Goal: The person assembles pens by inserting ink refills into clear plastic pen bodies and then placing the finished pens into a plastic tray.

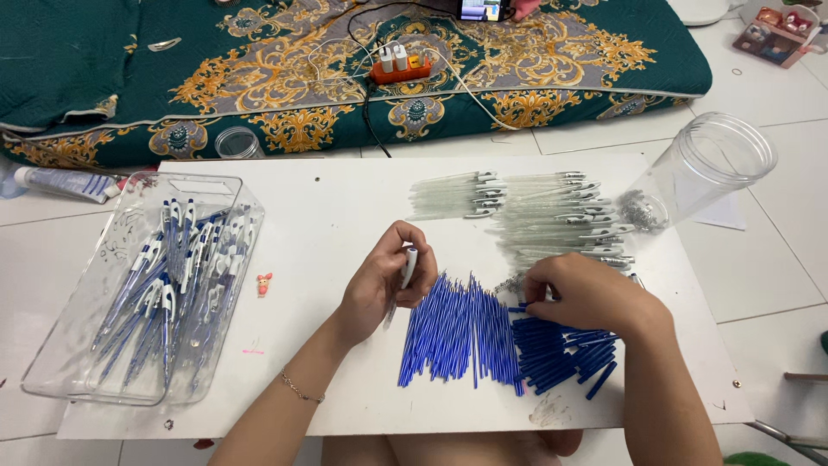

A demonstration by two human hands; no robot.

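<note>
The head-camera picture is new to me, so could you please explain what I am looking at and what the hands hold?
There is no machine here: a camera worn on a person's head looks down at their own two bare hands over a white board on a tiled floor. The left hand holds a clear pen barrel with a white clip in its fingers. The right hand rests on the parts near the row of blue refills and the pile of short blue pieces. Behind them lie empty clear barrels. A clear tray at the left holds finished pens, and a clear jar lies tipped at the right.
</note>
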